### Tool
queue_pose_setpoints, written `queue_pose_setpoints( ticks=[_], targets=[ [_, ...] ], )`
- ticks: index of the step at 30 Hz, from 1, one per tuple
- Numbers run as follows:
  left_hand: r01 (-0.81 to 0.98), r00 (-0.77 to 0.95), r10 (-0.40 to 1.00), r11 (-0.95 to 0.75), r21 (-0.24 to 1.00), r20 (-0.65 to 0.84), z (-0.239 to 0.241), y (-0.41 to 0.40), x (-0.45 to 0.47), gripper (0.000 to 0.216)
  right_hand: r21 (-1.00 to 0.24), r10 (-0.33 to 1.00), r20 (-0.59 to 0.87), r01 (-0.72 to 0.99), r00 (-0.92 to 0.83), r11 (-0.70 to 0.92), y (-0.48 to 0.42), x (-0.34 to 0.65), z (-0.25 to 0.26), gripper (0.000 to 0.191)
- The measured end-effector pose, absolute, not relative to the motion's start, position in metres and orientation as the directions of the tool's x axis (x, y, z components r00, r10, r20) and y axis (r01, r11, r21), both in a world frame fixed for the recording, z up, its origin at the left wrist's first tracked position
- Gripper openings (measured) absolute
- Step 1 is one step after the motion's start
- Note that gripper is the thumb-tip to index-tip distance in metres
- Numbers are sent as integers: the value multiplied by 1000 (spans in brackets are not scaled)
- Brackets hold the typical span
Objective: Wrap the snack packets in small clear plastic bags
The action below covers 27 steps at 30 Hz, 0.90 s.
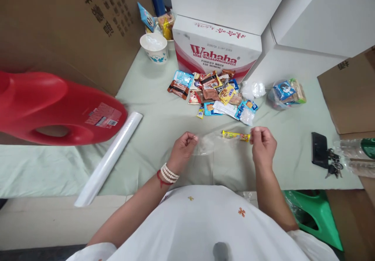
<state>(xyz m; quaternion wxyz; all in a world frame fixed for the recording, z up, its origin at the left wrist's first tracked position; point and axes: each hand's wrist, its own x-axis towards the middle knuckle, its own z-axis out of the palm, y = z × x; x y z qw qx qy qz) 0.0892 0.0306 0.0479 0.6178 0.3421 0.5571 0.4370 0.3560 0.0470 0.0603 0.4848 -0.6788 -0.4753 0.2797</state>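
- A clear plastic bag [206,143] is hanging between the two hands just above the pale green bench [152,124], in front of the person's body.
- A yellow snack stick [236,136] is lying across the bag's right end; whether it is inside the bag or only against it is hard to tell.
- The left hand [184,145] is pinching the bag's left edge with its fingers curled shut.
- The right hand [263,143] is closing on the right end of the snack stick and the bag edge there.
- A loose pile of small snack packets [215,93] is lying on the bench just beyond the hands.
- A second bag [285,93], already holding several packets, is sitting to the right of the pile.
- A white and red water carton [216,48] is standing behind the pile.
- A paper cup [154,47] with something white in it is standing left of the carton.
- A roll of clear bags [109,159] is lying at a slant on the left, beside a big red jug [52,108] on its side.
- A black phone [318,149] and keys [334,165] are resting far right.
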Motion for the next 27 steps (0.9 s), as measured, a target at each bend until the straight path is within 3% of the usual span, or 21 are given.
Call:
queue_pose_setpoints(
  ticks=[3, 5, 8, 11, 13, 16, 20, 24, 27],
  targets=[
    [-14, 24, 964, 263, 965, -263, 56, 22, 95, 36, -961, 979, -200, 200, -33, -189, 38, 321, 67, 55],
    [36, 63, 972, 223, 974, -225, 61, 17, 98, 33, -959, 949, -261, 161, -179, -233, 37, 296, 67, 50],
    [2, -72, 974, 214, 977, -213, 62, 13, 95, 32, -973, 970, -214, 115, -115, -201, 41, 274, 63, 39],
    [-174, -301, 915, 226, 959, -270, 52, 9, 80, 34, -987, 988, -148, 71, -34, -145, 43, 271, 56, 29],
    [-174, -328, 888, 278, 945, -322, 41, 4, 65, 34, -986, 989, -145, 94, -42, -140, 41, 273, 48, 27],
    [128, -285, 906, 359, 924, -313, 26, -9, 44, 33, -969, 978, -193, 169, -76, -178, 36, 277, 29, 26],
    [480, -244, 963, 223, 849, -115, 26, -18, 38, 48, -951, 983, -164, 279, -86, -134, 29, 282, 11, 24],
    [629, -144, 989, 63, 775, 37, 33, 2, 64, 56, -933, 986, -95, 358, -138, -40, 27, 282, 15, 21],
    [606, -133, 990, 48, 794, 41, 29, 25, 85, 26, -915, 987, -53, 402, -155, 14, 27, 281, 21, 21]
  ],
)
